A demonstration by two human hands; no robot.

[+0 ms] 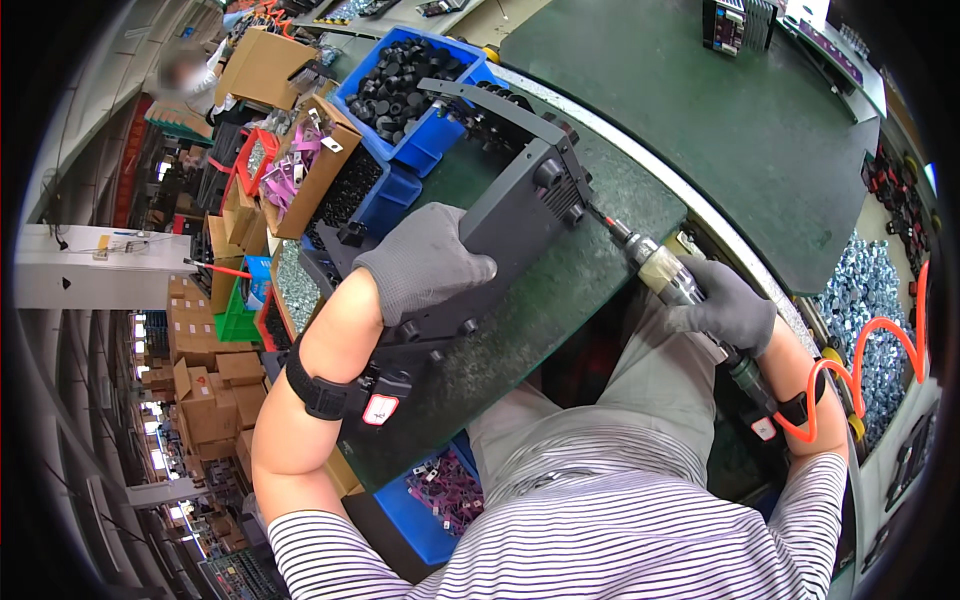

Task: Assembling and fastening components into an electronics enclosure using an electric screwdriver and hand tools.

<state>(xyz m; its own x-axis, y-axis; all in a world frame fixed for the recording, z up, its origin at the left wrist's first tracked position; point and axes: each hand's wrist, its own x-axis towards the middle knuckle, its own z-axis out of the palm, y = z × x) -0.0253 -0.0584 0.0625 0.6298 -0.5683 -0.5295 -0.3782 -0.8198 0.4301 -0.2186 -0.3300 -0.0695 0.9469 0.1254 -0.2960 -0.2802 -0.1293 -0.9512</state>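
Observation:
My left hand [428, 262], in a grey glove, is closed on the edge of a dark grey metal housing [520, 215]. The housing is tilted over the green bench, with round black feet and vent slots on the side toward me. My right hand [728, 310], gloved too, is wrapped round a pneumatic screwdriver [664, 272]. Its bit points up and left to the housing's right corner, beside a round foot [573, 214]. Whether the tip touches a screw there is too small to tell. An orange coiled air hose [858, 370] runs from the tool's rear end.
Beyond the housing stands a blue bin [437, 134] of black round feet, with another blue bin [392, 204] of small black parts beside it. A cardboard box [335, 165] holds pink-purple parts. Silvery parts [862, 300] lie at right. A blue bin [425, 535] sits below the bench edge.

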